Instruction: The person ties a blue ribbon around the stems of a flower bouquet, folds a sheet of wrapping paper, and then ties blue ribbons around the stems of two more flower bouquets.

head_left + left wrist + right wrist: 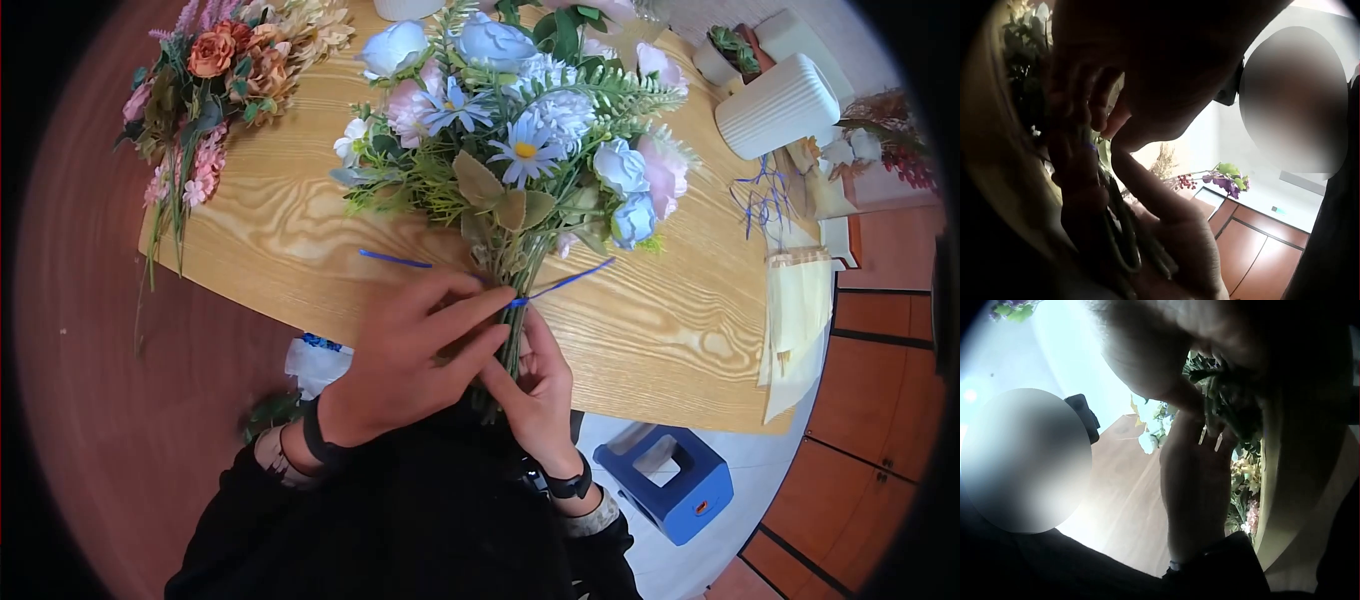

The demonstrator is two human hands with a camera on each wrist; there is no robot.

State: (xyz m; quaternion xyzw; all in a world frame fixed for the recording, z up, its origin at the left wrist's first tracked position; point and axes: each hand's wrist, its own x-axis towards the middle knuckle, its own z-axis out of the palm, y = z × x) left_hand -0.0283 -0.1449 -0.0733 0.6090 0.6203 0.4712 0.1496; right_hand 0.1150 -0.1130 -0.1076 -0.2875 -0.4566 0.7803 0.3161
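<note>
A bouquet (530, 130) of pale blue and pink artificial flowers leans over the table, its bundled stems (508, 345) pointing toward the person. Round the stems runs a thin blue ribbon (570, 278), one end sticking out to the right, the other showing beyond the left hand. My right hand (535, 390) grips the stems from below, thumb across them. From the left, my left hand (410, 345) reaches over the stems, fingers bent at the ribbon and appearing to pinch it. In the left wrist view, stems (1125, 240) lie across the right palm; the ribbon is mostly hidden.
On the wooden table (300, 220), orange and pink flowers (215, 90) lie at the far left. A white ribbed vase (778, 105), tangled blue ribbon (765, 200) and cream wrapping sheets (798, 310) are at the right. A blue stool (668, 480) stands below the table edge.
</note>
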